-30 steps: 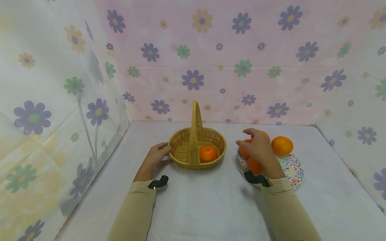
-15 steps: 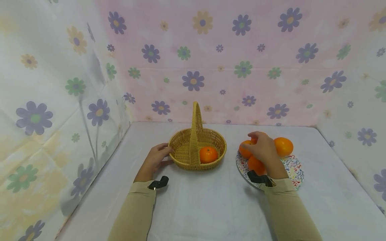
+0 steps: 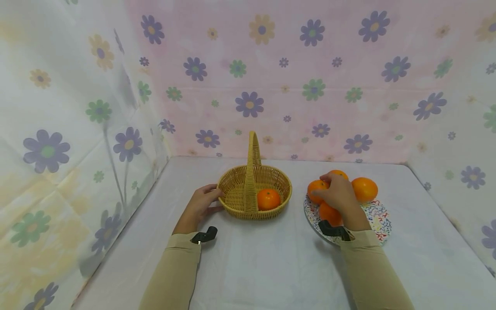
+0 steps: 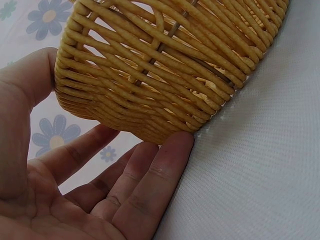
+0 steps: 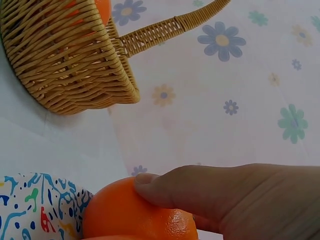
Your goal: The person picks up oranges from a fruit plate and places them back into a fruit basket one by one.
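In the head view a yellow wicker basket (image 3: 232, 208) with a tall handle stands mid-table, one orange (image 3: 269, 199) inside. My left hand (image 3: 200, 203) holds its left end; in the left wrist view the thumb is at the rim and the fingers (image 4: 150, 190) touch the outer wall. On the right, a speckled plate (image 3: 377, 219) bears several oranges. My right hand (image 3: 342, 197) grips the leftmost orange (image 3: 317, 191). The right wrist view shows its thumb on top of that orange (image 5: 120, 212); the other fingers are mostly hidden.
Other oranges lie close about the right hand: one behind (image 3: 339, 174), one in front (image 3: 329, 214) and one at the right (image 3: 364, 189). A white cloth covers the table (image 3: 255, 262). Flowered cloth (image 3: 279, 77) hangs at the back and both sides.
My right hand has come down onto the leftmost orange, its thumb and fingers closing from a wide spread. The left hand and the basket have stayed in place.
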Motion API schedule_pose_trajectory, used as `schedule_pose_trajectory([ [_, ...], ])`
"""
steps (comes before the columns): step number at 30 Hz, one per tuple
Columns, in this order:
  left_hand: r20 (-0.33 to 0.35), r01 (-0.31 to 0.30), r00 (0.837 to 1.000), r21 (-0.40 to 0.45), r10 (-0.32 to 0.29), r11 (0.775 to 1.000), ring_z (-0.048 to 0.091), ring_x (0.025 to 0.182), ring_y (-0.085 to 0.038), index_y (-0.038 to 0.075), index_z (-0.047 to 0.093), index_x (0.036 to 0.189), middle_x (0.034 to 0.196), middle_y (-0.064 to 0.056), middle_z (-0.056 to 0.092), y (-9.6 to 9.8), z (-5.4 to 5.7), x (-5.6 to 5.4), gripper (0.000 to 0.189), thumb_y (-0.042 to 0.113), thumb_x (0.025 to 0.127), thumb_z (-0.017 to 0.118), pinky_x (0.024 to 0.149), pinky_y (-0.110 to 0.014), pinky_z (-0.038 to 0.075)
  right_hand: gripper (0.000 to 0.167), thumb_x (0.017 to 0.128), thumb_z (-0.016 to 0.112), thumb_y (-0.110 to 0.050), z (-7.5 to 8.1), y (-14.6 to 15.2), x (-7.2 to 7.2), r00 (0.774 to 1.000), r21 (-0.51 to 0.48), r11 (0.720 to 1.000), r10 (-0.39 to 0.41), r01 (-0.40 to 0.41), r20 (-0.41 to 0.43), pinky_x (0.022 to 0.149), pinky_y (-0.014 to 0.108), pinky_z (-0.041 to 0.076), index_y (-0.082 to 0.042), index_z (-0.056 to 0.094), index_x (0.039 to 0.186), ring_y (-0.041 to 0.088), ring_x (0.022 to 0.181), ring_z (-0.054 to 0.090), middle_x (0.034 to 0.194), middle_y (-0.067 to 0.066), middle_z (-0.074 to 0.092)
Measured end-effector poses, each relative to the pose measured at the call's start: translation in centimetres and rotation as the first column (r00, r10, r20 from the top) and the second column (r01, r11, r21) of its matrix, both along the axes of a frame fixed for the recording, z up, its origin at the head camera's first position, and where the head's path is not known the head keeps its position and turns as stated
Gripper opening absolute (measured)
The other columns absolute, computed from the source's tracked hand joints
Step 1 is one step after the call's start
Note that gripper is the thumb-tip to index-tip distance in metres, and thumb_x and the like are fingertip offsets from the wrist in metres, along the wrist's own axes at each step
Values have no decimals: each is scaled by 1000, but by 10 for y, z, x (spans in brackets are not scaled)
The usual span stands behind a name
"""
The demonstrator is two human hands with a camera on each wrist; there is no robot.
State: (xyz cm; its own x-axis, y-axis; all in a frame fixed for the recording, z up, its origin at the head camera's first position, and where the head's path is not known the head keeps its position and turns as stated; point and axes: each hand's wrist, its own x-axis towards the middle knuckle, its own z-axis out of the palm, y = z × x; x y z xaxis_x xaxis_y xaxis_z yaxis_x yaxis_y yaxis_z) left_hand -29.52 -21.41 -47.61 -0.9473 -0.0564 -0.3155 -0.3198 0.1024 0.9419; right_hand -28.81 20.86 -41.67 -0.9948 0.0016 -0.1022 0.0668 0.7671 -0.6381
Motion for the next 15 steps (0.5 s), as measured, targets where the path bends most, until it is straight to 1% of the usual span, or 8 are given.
schedule_pose_trajectory([
  [9,-6,-6,1000,13,6,1000,60,126,-31,13,56,145,144,-11,56,1,0,0,57,23,91,68,91,-41,64,77,85,81,-41,-1,2,0,1000,-4,1000,4,-4,29,109,61,49,-9,51,149,40,122,51,146,22,54],
  [15,-6,-6,1000,18,7,1000,60,127,-31,12,55,145,144,-11,56,0,0,0,57,22,90,69,90,-41,64,89,83,83,-46,0,1,1,999,10,1000,14,-14,47,110,61,48,-3,47,152,39,121,51,148,23,52],
])
